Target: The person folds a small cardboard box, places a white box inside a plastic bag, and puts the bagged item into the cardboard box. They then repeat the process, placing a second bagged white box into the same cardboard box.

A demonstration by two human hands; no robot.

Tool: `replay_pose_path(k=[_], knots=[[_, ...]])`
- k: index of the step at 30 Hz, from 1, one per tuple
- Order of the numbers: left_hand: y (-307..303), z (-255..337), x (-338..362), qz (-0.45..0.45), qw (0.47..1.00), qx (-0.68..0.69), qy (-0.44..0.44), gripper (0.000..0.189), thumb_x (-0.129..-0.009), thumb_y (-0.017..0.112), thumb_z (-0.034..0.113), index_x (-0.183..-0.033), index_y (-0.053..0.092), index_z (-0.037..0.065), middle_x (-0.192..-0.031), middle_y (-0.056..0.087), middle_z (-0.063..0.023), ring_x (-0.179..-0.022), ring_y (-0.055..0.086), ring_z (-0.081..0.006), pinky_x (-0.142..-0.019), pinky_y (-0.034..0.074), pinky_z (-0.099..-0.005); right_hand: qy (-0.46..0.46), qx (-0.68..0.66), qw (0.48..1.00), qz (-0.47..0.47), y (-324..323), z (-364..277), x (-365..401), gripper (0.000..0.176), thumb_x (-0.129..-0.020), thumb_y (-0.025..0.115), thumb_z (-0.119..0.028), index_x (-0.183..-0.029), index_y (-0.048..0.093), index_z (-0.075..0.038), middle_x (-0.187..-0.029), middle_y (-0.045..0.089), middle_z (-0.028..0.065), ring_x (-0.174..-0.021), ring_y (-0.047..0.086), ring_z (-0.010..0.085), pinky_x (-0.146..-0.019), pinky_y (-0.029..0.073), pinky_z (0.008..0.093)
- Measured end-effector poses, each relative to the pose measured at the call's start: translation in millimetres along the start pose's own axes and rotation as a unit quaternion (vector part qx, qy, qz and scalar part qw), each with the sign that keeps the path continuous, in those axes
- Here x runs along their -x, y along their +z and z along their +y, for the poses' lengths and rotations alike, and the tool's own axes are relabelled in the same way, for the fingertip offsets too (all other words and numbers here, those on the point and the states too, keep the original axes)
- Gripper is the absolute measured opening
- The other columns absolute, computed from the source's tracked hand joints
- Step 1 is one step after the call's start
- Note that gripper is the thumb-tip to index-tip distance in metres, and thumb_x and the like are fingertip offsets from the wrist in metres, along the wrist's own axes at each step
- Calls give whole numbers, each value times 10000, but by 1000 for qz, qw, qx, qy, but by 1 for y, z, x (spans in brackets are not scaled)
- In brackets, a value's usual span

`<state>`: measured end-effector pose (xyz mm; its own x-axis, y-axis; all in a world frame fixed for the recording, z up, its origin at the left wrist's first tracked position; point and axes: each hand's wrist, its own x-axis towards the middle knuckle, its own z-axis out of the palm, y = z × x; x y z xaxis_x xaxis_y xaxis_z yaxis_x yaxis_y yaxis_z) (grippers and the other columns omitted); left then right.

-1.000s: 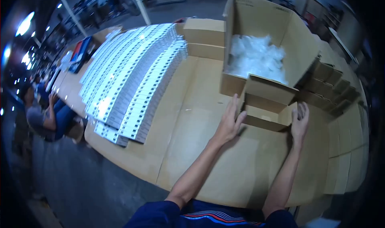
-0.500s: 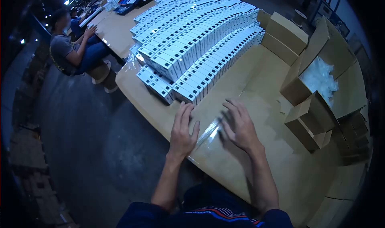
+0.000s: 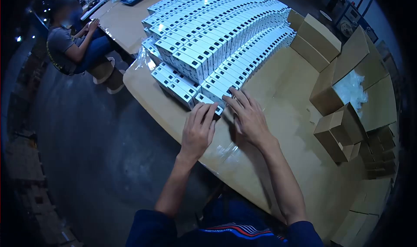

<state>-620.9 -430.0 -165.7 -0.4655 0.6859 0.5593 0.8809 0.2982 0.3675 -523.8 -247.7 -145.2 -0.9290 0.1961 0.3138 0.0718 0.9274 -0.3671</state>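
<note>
Head view: L hand [image 3: 197,132] and R hand [image 3: 248,116] lie palm-down at the near desk [image 3: 286,82] edge. Both grips are open, fingers spread, nothing held. Front box [image 3: 207,100] sits straight ahead of L hand, with L fingertips touching its near end. R fingertips rest on the stack [image 3: 204,38] just beside it. Stack rows run away up-right. L hand is nearer the front box. Clear film [image 3: 223,151] lies by the wrists. Cartons [image 3: 343,134] are well apart to the right. Vs 0.5 s ago: both hands were short of the stack, over the film; now fwd and in contact.

Glossy white cartons [image 3: 208,69], matt brown cardboard tabletop [image 3: 278,95], crinkled clear film [image 3: 223,149].
</note>
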Motion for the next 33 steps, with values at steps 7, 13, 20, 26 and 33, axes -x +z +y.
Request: replay_pose_path(k=[7, 13, 20, 26, 33], knots=[[-6, 2, 5, 23, 1000, 0, 18, 345, -794, 754, -24, -1129, 742, 56, -1094, 579, -99, -1017, 583, -300, -873, 493, -452, 22, -43, 998, 32, -10, -10, 7, 620, -864, 643, -12, -1461, 536, -140, -1512, 458, 208, -1365, 462, 397, -1095, 426, 489], [-5, 42, 29, 43, 995, 87, 34, 394, -739, 778, -22, -1124, 744, 56, -1147, 574, -135, -1163, 569, -401, -958, 513, -497, 225, -343, 912, 2, -46, -16, 86, 572, -960, 631, -52, -1511, 498, -132, -1234, 579, 199, -1048, 606, 304, -927, 519, 380], [38, 128, 3, -5, 966, 221, 138, 425, -705, 806, -65, -1080, 755, 128, -1185, 539, -125, -1257, 557, -431, -1016, 519, -515, 271, -640, 716, 65, -78, -1, 150, 398, -1068, 562, -105, -1465, 537, -82, -1099, 633, 40, -819, 600, 78, -701, 523, 253], [58, 213, -97, -140, 887, 379, 225, 466, -756, 894, 127, -1150, 667, 26, -1253, 563, -175, -1150, 641, -376, -972, 570, -454, 269, -605, 707, 247, -146, 57, 198, 207, -1062, 526, -23, -1233, 635, 17, -1184, 659, 73, -1006, 682, 140, -826, 582, 261], [172, 331, -289, -86, 924, 98, 359, 248, -857, 745, 82, -1057, 630, -8, -1067, 647, -192, -1013, 659, -367, -857, 564, -455, 246, -329, 827, 384, -268, 151, 210, 198, -1021, 528, 26, -1141, 683, 49, -1145, 673, 73, -941, 674, 139, -784, 584, 268]])
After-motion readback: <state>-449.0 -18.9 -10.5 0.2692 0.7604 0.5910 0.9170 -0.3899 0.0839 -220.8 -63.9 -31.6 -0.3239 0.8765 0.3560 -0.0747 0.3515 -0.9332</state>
